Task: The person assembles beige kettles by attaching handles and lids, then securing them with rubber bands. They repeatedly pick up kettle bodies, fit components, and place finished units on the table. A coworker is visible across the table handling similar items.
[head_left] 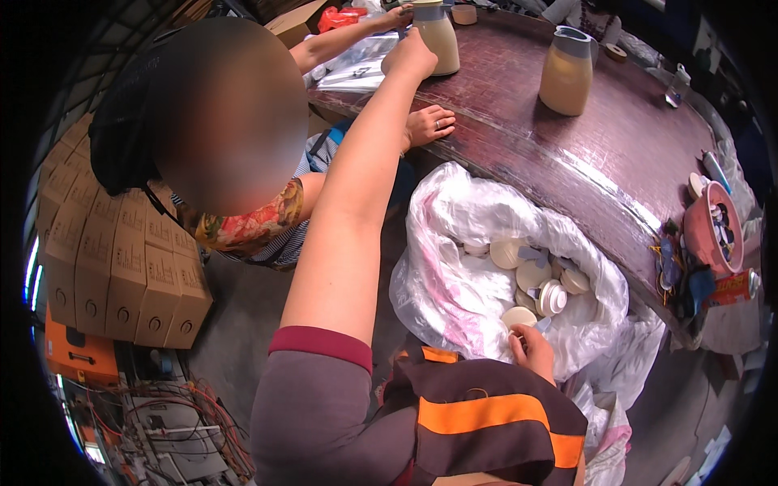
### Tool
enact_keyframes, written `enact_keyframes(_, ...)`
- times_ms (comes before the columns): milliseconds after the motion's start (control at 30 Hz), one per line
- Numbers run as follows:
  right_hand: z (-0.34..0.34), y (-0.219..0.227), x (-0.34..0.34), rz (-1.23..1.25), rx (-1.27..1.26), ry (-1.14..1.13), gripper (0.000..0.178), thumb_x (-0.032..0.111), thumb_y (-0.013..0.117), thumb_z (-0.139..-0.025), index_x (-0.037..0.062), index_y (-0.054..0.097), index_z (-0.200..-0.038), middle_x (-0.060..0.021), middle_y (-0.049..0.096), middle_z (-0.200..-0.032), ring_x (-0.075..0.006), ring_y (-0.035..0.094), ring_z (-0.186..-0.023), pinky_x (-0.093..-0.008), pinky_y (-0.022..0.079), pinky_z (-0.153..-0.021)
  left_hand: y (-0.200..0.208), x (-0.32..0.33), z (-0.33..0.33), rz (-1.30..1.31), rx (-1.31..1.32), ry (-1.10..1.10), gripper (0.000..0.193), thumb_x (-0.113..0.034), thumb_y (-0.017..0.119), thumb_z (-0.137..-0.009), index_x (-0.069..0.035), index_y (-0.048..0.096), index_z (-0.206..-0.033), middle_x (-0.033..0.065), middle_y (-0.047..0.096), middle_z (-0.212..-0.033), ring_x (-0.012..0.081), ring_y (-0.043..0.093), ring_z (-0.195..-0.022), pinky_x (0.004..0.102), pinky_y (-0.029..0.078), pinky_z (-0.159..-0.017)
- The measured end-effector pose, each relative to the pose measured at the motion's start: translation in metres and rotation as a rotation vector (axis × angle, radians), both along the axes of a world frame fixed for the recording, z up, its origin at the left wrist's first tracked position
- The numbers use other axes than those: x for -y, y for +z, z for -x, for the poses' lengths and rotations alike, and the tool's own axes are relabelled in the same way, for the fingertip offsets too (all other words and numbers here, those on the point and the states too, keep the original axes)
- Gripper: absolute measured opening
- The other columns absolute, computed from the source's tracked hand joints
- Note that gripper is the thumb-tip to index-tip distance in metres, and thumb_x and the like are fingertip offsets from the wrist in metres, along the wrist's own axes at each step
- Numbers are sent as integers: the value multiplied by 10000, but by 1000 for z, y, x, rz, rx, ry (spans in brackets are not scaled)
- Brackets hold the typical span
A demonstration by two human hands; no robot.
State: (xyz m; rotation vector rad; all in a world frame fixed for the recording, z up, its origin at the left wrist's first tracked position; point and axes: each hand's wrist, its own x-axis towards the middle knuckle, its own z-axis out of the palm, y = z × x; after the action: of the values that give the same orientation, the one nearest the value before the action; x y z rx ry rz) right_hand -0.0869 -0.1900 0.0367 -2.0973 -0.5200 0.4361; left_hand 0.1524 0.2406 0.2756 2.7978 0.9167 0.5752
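Note:
My left arm stretches across to the far side of the table, where my left hand [412,57] is closed at the left side of a beige jug [438,42] with a grey top. The fingers seem to wrap its handle, which they hide. Low in front of me, my right hand [532,353] is curled at the near rim of a clear plastic bag [438,243]. What its fingers hold, if anything, I cannot make out. Inside the bag lie several round beige lids [506,253] and a white stepped cap piece [553,298].
A second beige jug [566,73] stands on the dark red table [502,130]. A co-worker sits at left, one hand [397,18] by the first jug's top, the other [429,126] on the table edge. Right are a pink basket [707,235] and small bottle [677,86]; left, stacked cartons [105,259].

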Motion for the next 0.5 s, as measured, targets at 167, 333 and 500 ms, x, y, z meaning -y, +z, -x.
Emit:
enact_keyframes(167,0,-4,1,-19,-25,-6,239,142,656,-839,76,640,-1068,-96,669,-859,-235,643,-686,-332,505,-634,-5,-4,1,41,10,-18,600,-237,571,-813,-107,392,-1370,165,600,-1254,312,590,-1155,424,476,-932)
enact_keyframes(333,1,-5,2,-12,1,-6,233,152,653,-843,75,640,-1062,-99,671,-856,-241,645,-693,-339,505,-639,-7,-5,2,18,25,-16,520,-209,554,-825,-110,438,-1322,150,625,-1221,302,601,-1143,416,487,-914)
enact_keyframes(500,0,1,1,21,-16,9,220,131,651,-855,65,645,-1064,-99,682,-866,-226,666,-737,-314,514,-679,-10,-10,-1,38,30,-9,513,-211,567,-812,-105,463,-1304,154,627,-1214,309,606,-1131,420,488,-912)
